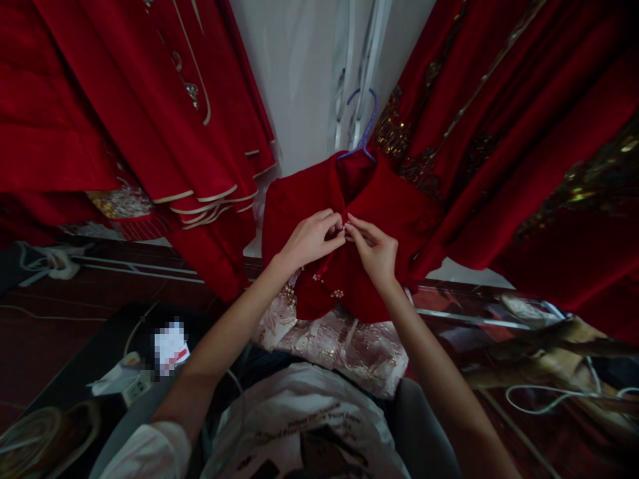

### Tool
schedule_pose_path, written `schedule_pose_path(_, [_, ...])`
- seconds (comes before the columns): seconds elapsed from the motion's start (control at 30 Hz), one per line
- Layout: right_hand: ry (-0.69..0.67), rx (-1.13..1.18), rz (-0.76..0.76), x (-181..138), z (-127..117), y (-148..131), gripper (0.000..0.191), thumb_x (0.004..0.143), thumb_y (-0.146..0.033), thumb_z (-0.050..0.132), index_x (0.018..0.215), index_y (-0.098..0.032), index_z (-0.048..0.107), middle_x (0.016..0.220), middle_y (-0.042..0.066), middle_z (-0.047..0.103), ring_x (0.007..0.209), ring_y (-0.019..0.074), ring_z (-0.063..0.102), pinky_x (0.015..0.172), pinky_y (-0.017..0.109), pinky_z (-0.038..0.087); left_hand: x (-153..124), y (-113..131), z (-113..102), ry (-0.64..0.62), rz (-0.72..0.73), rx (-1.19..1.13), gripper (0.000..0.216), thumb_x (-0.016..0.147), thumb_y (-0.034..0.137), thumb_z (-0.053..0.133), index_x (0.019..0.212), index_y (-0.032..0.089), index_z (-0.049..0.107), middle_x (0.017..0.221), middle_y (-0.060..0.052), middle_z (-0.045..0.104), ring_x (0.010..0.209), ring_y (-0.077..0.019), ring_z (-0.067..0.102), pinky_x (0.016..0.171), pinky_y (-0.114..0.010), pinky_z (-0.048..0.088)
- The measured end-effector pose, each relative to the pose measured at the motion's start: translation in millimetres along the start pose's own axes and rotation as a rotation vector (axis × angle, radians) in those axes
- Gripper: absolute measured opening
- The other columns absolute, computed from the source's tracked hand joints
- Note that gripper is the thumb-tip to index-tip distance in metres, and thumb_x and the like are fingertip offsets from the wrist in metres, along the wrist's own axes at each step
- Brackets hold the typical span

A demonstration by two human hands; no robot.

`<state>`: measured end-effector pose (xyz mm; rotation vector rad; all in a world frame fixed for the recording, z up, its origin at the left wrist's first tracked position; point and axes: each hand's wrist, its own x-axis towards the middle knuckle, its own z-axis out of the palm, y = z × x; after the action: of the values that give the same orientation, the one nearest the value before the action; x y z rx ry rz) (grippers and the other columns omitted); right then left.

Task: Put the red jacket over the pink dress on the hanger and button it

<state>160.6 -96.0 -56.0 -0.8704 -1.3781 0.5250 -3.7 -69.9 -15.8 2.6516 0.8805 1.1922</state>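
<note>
A red velvet jacket (pixel 389 206) hangs on a blue hanger (pixel 364 126) in front of me. My left hand (pixel 309 239) and my right hand (pixel 374 249) meet at its front, just below the collar. Both hands pinch the front edges together, fingers curled round a small fastening that is too small to make out. A pale pink embroidered skirt (pixel 349 342) hangs below the jacket's hem.
Red robes with cream trim (pixel 164 120) hang at the left. Red robes with gold embroidery (pixel 499 133) hang at the right. A white wall (pixel 299 80) lies behind. White cables (pixel 549 399) and clutter lie on the dark floor.
</note>
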Motion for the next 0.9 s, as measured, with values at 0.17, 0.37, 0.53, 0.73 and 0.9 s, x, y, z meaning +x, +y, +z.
schedule_pose_path(0.17, [-0.072,0.092,0.072,1,-5,1,0.038,0.081,-0.035,0.070,0.117,-0.025,0.070,0.111,0.001,0.073,0.095,0.0207,0.072,0.090,0.042,0.061,-1,1,6,0.021,-0.038,-0.073,0.007,0.085,0.021,0.057,0.080,0.018,0.053,0.076,0.001,0.053,0.066,-0.0103,0.050,0.062,-0.023,0.040])
schedule_pose_path(0.37, [-0.086,0.088,0.119,4,-8,-6,0.042,0.076,-0.039,0.075,0.115,-0.023,0.071,0.106,0.003,0.074,0.094,0.0205,0.072,0.091,0.039,0.060,-1,6,5,0.011,-0.031,-0.006,0.008,0.086,0.020,0.055,0.080,0.017,0.053,0.075,0.002,0.050,0.067,-0.0102,0.049,0.063,-0.022,0.039])
schedule_pose_path(0.53, [-0.093,0.075,0.115,6,-7,-5,0.042,0.076,-0.038,0.075,0.115,-0.023,0.071,0.107,0.004,0.074,0.094,0.0204,0.072,0.092,0.039,0.059,4,6,-4,-0.074,0.039,0.030,0.007,0.086,0.018,0.055,0.080,0.015,0.056,0.075,0.001,0.051,0.066,-0.0098,0.050,0.062,-0.022,0.039])
schedule_pose_path(0.73, [-0.122,0.051,0.103,6,-8,1,0.042,0.078,-0.037,0.072,0.117,-0.022,0.069,0.108,0.004,0.073,0.097,0.0206,0.071,0.093,0.040,0.058,12,0,-11,-0.167,0.122,0.117,0.013,0.089,0.018,0.052,0.078,0.015,0.058,0.076,0.000,0.054,0.067,-0.0104,0.051,0.061,-0.022,0.039])
schedule_pose_path(0.9, [-0.178,-0.010,0.085,13,-11,2,0.039,0.082,-0.036,0.067,0.119,-0.022,0.066,0.114,0.005,0.071,0.099,0.0201,0.070,0.092,0.038,0.058,18,-11,-4,-0.199,0.231,0.262,0.013,0.092,0.021,0.049,0.089,0.015,0.061,0.089,-0.005,0.059,0.084,-0.0171,0.057,0.074,-0.028,0.047])
